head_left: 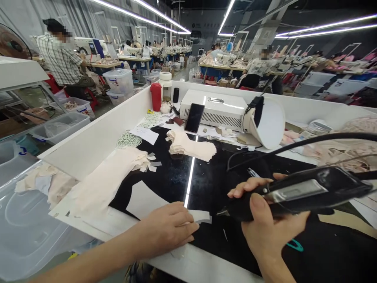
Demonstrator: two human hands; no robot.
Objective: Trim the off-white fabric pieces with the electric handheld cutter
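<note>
My right hand [265,224] is closed around a black corded handheld cutter [306,192], whose small pointed metal tip aims left, just above the black work surface [173,181]. Under my left hand [167,226] lies a white curved pattern piece [144,198]; my fingers are bent together over its narrow right end. A thin translucent strip shows beneath that end, a short way left of the cutter tip. Farther back rests a stack of cream fabric pieces [191,145], and a larger cream stack [103,181] spreads to the left of my left hand.
A phone [194,117] leans against a white vented box [212,106]. Beside it stand a white cone-shaped shade [266,122] and a red bottle [156,96]. The cutter's cable [294,147] arches at right. A clear plastic bin [26,232] sits left; people work at sewing tables beyond.
</note>
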